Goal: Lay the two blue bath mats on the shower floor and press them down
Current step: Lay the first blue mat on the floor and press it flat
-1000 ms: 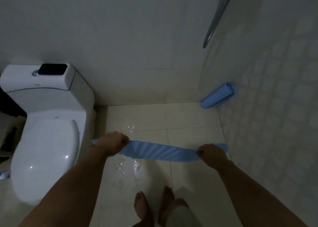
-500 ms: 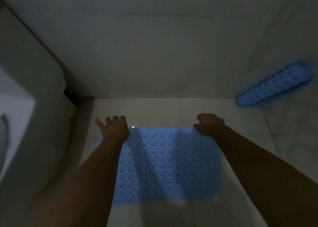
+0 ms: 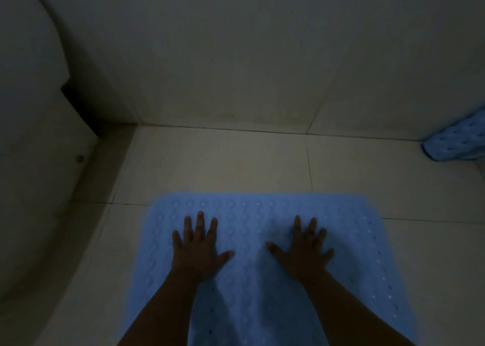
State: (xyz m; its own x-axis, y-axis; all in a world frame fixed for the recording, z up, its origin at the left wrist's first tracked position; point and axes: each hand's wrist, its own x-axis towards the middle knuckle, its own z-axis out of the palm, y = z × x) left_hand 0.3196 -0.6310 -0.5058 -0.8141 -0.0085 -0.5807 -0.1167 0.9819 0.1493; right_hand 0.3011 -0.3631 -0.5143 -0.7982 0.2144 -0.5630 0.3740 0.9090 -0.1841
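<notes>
A blue bath mat (image 3: 252,288) with rows of small holes lies flat on the pale tiled shower floor (image 3: 223,159), filling the lower middle of the view. My left hand (image 3: 198,248) presses on its far left part with fingers spread flat. My right hand (image 3: 304,246) presses on its far right part, fingers also spread. The second blue mat (image 3: 456,142) stays rolled up in the far right corner, where floor meets wall, partly cut off by the frame edge.
The white toilet base (image 3: 39,178) curves along the left side, close to the mat's left edge. The tiled back wall (image 3: 236,57) rises just beyond a strip of bare floor. The scene is dim.
Both hands let go of the mat's far edge and moved back onto its surface, flattening with spread fingers. The view dropped closer to the floor.
</notes>
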